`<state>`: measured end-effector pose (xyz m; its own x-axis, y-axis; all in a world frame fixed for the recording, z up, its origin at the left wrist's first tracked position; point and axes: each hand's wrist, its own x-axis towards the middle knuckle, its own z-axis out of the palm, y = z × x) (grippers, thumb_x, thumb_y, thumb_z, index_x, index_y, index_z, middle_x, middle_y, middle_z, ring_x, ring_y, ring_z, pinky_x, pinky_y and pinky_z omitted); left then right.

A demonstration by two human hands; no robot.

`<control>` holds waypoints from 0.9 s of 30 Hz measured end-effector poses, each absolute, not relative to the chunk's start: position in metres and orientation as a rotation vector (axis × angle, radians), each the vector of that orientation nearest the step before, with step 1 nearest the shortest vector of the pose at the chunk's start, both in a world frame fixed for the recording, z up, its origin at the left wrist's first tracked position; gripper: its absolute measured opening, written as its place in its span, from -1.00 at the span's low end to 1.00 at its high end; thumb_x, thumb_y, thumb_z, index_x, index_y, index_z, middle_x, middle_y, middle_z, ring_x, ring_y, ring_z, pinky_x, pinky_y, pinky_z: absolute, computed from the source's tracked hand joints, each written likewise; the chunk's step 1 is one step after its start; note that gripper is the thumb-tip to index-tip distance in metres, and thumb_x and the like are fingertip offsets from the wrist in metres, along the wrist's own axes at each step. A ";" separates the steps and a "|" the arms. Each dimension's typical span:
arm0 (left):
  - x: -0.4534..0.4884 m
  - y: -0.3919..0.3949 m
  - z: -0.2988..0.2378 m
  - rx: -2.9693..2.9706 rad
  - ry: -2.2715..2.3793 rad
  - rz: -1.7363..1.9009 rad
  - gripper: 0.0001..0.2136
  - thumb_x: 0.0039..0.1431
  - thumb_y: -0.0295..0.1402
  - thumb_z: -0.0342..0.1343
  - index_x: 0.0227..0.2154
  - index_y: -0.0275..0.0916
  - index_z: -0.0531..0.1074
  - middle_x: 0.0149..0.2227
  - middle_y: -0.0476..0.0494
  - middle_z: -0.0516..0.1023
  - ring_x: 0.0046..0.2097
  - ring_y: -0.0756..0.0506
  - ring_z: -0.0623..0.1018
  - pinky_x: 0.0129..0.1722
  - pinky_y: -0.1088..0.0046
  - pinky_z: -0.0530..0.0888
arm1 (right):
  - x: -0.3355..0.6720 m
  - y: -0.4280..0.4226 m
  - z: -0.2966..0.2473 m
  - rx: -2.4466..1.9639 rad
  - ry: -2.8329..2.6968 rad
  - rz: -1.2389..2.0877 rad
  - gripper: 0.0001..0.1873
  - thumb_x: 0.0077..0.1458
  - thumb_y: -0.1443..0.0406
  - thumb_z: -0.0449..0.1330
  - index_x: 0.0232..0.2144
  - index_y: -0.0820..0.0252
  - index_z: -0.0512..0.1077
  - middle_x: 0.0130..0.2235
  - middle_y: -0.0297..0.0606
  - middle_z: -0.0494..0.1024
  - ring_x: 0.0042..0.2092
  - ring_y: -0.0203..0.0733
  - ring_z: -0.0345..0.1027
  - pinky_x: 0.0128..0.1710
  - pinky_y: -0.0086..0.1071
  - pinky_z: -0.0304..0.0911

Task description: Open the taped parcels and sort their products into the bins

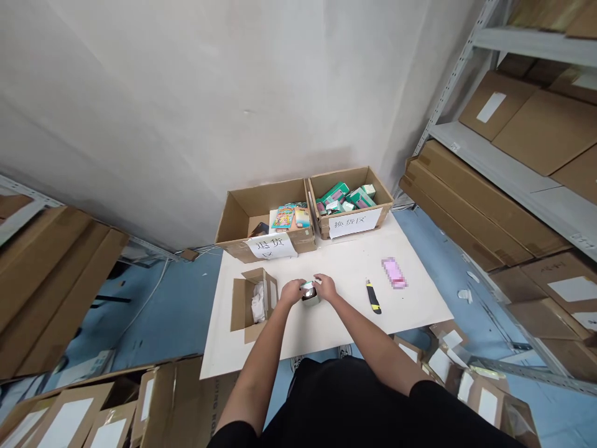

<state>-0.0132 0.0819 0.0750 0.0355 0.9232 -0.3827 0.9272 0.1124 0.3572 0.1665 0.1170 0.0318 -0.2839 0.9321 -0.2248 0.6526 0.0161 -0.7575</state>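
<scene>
At the front middle of the white table (336,323), my left hand (292,291) and my right hand (325,286) close from either side on a small box (312,301). Its top appears open, and something dark and shiny shows inside; I cannot make out what. A white and green edge of the box is between my fingertips. Left of my left hand stands an open cardboard carton (272,297) with white crumpled wrapping (258,303) in it. A black and yellow utility knife (373,297) lies to the right of my right hand.
Behind are two labelled cartons: the left carton (237,251) holds colourful packs (283,217), the right carton (321,225) green boxes (360,198). A blurred pink item (394,272) lies at right. Shelving with cartons (545,130) stands right; more cartons (56,280) stand left.
</scene>
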 end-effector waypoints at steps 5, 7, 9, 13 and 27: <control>0.001 0.060 0.070 1.698 2.057 0.028 -0.61 0.45 -0.20 -0.04 0.20 -0.19 0.47 -0.09 -0.33 0.70 -0.03 -0.28 0.66 -0.01 0.26 0.46 | 0.173 0.093 0.022 -1.624 -1.793 1.006 -0.41 0.23 0.34 0.11 0.31 0.09 0.39 0.29 -0.12 0.46 0.32 -0.05 0.32 0.35 -0.17 0.22; 0.007 0.050 0.064 1.582 2.124 0.128 -0.55 0.50 -0.16 -0.13 0.29 -0.19 0.38 -0.09 -0.32 0.70 -0.03 -0.27 0.67 -0.01 0.27 0.47 | 0.172 0.086 0.017 -1.501 -1.876 1.127 -0.34 0.18 0.36 0.14 0.34 0.05 0.36 0.34 -0.17 0.42 0.37 -0.07 0.27 0.38 -0.15 0.19; 0.010 0.043 0.056 1.450 2.186 0.280 -0.50 0.51 -0.19 -0.15 0.41 -0.21 0.23 0.02 -0.34 0.67 0.01 -0.26 0.66 0.00 0.27 0.49 | 0.170 0.083 0.014 -1.442 -1.937 1.228 -0.32 0.14 0.38 0.15 0.33 0.07 0.37 0.37 -0.16 0.39 0.41 -0.06 0.21 0.40 -0.14 0.15; 0.007 0.038 0.042 1.418 2.121 0.568 -0.44 0.42 -0.33 -0.05 0.45 -0.17 0.18 0.44 -0.36 0.26 0.26 -0.21 0.53 0.16 0.25 0.50 | 0.168 0.087 0.014 -1.425 -1.974 1.290 -0.37 0.13 0.40 0.15 0.26 0.04 0.46 0.34 -0.18 0.43 0.40 -0.06 0.25 0.40 -0.13 0.16; -0.019 0.054 0.022 1.495 1.681 0.487 -0.12 -0.06 -0.43 0.42 0.38 -0.12 0.26 0.32 -0.22 0.48 0.29 -0.27 0.50 0.28 0.18 0.41 | 0.136 0.101 0.061 -1.860 -2.274 0.857 -0.54 0.04 0.23 0.43 0.03 0.10 0.58 0.22 -0.05 0.45 0.18 0.12 0.36 0.07 -0.19 0.33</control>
<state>-0.0190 0.0539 0.0223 0.0363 0.9485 -0.3148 0.6333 0.2219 0.7414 0.1364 0.1011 0.0610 -0.2591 0.9247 -0.2790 0.8789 0.1060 -0.4650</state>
